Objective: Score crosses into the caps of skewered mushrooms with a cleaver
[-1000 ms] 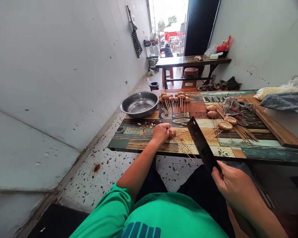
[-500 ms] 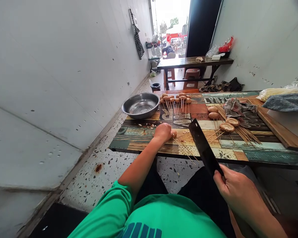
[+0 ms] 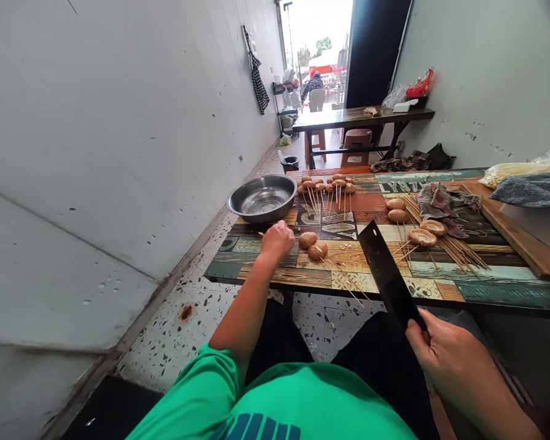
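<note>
My left hand [image 3: 277, 241] rests low over the table just left of two brown mushrooms [image 3: 318, 250]. Its fingers curl down, and what lies under them is hidden. Thin bamboo skewers [image 3: 346, 276] run from the nearer mushroom toward the table's front edge. In my right hand [image 3: 444, 345], a dark-bladed cleaver [image 3: 385, 272] points up and left, held in front of the table edge. More skewered mushrooms [image 3: 337, 183] lie in a cluster at the far side. Others, some pale side up [image 3: 423, 237], sit at the right beside a pile of loose skewers [image 3: 461, 253].
A metal basin [image 3: 262, 198] stands at the table's left end. A crumpled rag [image 3: 440, 198], a wooden board [image 3: 517, 229] and a grey towel [image 3: 529, 188] occupy the right. Beyond are a second table [image 3: 348, 116], stools and a person [image 3: 315, 85] near the doorway.
My left hand has moved left from the mushrooms, leaving two of them in plain sight. My right hand still holds the cleaver. The far person has straightened somewhat.
</note>
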A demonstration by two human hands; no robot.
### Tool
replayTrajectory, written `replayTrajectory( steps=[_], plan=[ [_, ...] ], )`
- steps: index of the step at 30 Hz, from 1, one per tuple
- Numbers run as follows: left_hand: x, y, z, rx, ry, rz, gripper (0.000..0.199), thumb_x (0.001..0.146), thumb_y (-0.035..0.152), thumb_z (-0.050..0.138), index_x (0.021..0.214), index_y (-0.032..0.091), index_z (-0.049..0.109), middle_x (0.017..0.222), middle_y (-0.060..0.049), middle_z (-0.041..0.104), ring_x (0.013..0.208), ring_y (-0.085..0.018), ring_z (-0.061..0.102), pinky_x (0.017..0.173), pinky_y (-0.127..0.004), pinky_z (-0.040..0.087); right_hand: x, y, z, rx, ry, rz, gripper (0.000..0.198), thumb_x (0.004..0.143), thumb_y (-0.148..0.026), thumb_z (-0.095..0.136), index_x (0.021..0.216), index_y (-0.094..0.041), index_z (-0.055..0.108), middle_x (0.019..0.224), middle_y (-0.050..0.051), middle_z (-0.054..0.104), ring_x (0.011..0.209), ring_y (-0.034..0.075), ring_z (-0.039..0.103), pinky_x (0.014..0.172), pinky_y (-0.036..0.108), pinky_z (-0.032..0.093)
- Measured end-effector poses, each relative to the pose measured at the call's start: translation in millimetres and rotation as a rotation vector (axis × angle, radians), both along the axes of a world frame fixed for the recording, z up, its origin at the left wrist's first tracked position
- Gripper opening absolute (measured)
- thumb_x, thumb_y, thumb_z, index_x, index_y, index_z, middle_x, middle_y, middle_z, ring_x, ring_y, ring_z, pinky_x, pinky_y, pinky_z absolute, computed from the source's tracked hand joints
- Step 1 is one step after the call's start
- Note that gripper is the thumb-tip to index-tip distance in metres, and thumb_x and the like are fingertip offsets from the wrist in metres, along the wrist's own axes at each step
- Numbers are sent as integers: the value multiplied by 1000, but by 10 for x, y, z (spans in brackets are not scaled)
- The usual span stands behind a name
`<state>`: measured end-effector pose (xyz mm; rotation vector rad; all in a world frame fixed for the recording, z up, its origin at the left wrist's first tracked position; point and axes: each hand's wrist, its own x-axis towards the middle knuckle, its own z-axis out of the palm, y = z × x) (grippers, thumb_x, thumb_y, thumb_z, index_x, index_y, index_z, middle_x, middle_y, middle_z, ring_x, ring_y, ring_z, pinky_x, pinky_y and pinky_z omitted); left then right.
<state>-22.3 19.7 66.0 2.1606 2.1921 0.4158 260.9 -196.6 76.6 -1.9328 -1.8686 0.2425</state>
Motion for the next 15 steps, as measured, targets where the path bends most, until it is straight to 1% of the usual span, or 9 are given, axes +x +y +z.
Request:
replayTrajectory(
  steps=[2,4,6,7,9,10,11,13,15],
  plan=[
    [-157,40,-28,-24,35,82,29,94,30,40,99,12,63,96,-16,69,92,-26,66,77,-30,47,7,6,-9,1,2,1,29,83,-38,37,65,-24,54,50,3,59,41,19,51,42,29,30],
    [-312,65,-45,-61,78,150,34,93,41,43,93,15,65,95,-15,69,93,-27,65,76,-30,46,15,5,-15,-9,3,6,29,84,-39,37,64,-24,53,49,2,58,40,19,51,42,29,30],
    [-432,65,-42,-91,108,200,43,91,51,44,86,16,68,94,-16,69,94,-29,64,76,-32,46,23,3,-15,-21,3,6,30,84,-39,37,65,-24,54,49,2,57,39,18,50,42,28,30],
    [-468,55,-36,-90,119,230,47,90,54,43,84,15,69,93,-18,69,94,-31,63,77,-34,46,26,4,-15,-26,3,4,30,84,-39,36,67,-24,55,49,2,58,40,19,51,42,28,31],
    [-476,23,-36,-30,129,272,52,90,56,43,87,12,70,96,-20,67,96,-34,62,79,-38,47,26,11,-12,-31,5,0,30,85,-39,36,71,-24,58,52,2,60,42,20,53,42,29,32],
    [-446,5,-48,17,120,259,51,90,55,43,92,11,70,98,-21,66,98,-33,61,80,-39,47,22,18,-11,-35,12,0,30,85,-40,36,72,-24,59,53,2,61,43,20,53,43,29,33],
    [-395,-10,-72,64,93,210,49,90,53,45,98,11,69,101,-20,65,99,-32,61,83,-39,47,17,26,-10,-40,24,1,30,85,-40,36,72,-24,58,53,2,61,43,20,53,43,29,33],
    [-247,-33,-155,119,-34,17,44,90,48,52,111,12,65,105,-17,65,100,-26,61,87,-35,46,1,43,-7,-53,64,4,31,84,-42,36,67,-25,55,50,1,59,42,19,51,42,29,33],
    [-81,-42,-264,100,-211,-180,43,86,42,60,119,13,61,106,-12,67,98,-21,62,90,-29,46,-18,56,-1,-77,128,13,31,84,-44,36,63,-26,51,46,1,56,40,18,49,41,29,33]
  ],
)
